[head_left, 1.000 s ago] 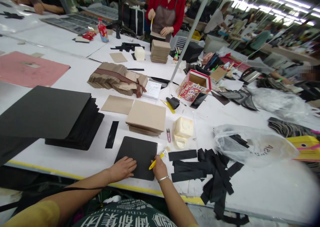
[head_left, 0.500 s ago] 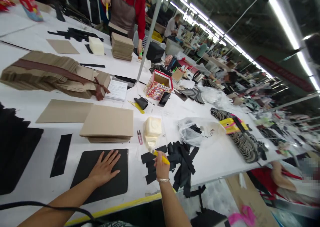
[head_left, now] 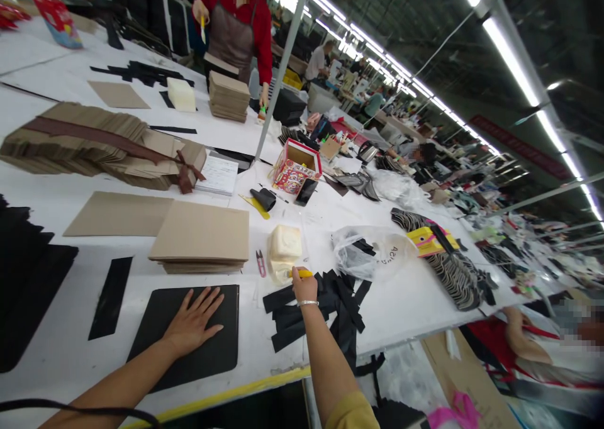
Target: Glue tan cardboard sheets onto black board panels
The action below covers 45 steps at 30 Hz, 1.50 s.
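Note:
My left hand (head_left: 195, 321) lies flat, fingers spread, on a black panel (head_left: 221, 353) near the table's front edge. In my right hand (head_left: 304, 285) is a small yellow-handled brush (head_left: 306, 273). Its tip points left into the smeared cream patch (head_left: 279, 274) at the foot of a cream-coloured block (head_left: 285, 241); the bristles are hard to make out. Pink thread snips (head_left: 261, 263) lie left of the block. Several black strips (head_left: 287, 319) are heaped under and beside my right wrist. Behind my left hand sits a stack of beige boards (head_left: 202, 231).
A tied bundle of beige pieces (head_left: 89, 136) and a black pile (head_left: 33, 290) lie left. A metal pole (head_left: 283, 64), a red patterned box (head_left: 287, 176) and a plastic bag (head_left: 353, 253) stand beyond. Across the table, a person in a red top (head_left: 262, 33) holds a yellow-handled tool.
My right hand has moved up and forward, carrying the brush tip to the cream patch by the block; the handle now lies more level. My left hand stays flat on the black panel.

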Each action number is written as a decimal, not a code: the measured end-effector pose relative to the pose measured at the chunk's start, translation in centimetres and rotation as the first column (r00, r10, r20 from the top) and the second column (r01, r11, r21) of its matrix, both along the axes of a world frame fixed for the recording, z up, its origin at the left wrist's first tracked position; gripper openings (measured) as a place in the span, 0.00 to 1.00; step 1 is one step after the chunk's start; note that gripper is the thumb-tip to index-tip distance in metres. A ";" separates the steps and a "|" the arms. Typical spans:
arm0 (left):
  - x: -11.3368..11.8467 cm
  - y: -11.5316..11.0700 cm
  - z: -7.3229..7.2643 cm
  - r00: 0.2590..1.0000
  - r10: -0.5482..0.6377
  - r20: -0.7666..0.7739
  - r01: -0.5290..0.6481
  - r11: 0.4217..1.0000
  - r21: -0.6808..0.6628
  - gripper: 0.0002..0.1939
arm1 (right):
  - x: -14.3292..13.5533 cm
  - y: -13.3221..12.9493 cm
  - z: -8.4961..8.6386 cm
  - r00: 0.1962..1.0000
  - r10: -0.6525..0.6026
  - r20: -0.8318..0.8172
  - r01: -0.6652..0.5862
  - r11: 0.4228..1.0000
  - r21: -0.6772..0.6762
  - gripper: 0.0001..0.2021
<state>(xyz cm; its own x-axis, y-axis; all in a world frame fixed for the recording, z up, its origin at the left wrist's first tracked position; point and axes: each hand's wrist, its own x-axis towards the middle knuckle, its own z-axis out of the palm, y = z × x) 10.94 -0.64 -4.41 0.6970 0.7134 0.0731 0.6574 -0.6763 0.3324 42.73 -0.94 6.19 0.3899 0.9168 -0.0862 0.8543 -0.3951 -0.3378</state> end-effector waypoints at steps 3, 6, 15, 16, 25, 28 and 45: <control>-0.4 0.2 0.6 1.000 0.017 0.008 -0.016 1.000 -0.019 0.33 | -0.2 -0.7 0.6 0.995 0.052 -0.090 -0.048 0.998 0.043 0.13; -0.9 -0.3 1.6 0.998 0.052 0.025 -0.052 0.999 0.013 0.32 | -0.7 -1.2 1.2 0.981 0.104 -0.162 -0.093 0.993 0.072 0.14; -2.8 -1.4 8.0 0.987 -0.028 0.161 -0.003 0.982 0.191 0.25 | -0.6 -1.9 3.1 0.919 -0.022 -0.393 0.056 0.995 0.076 0.15; -2.8 -1.0 9.0 0.983 -0.033 0.181 -0.005 0.978 0.207 0.24 | -0.8 -1.7 3.1 0.902 -0.082 -0.423 0.122 0.990 0.067 0.15; -2.6 4.7 15.3 0.980 0.014 0.199 -0.076 0.949 0.305 0.24 | 0.6 -1.3 2.9 0.859 -0.317 -0.401 0.322 0.945 -0.059 0.19; -2.5 6.2 15.5 0.990 0.036 0.136 -0.071 0.963 0.262 0.27 | 1.2 -1.1 4.5 0.861 -0.380 -0.338 0.381 0.922 -0.066 0.19; -0.3 8.3 13.8 0.998 0.046 0.046 -0.047 0.998 0.032 0.26 | -23.7 15.5 10.7 0.611 0.621 -0.490 -0.543 0.780 0.311 0.10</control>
<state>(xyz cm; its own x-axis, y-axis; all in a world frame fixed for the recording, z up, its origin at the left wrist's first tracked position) 10.60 7.63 9.41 0.6585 0.7417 0.1277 0.6732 -0.6564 0.3405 19.04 14.60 16.93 -0.3088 0.9508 0.0242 0.5423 0.1969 -0.8168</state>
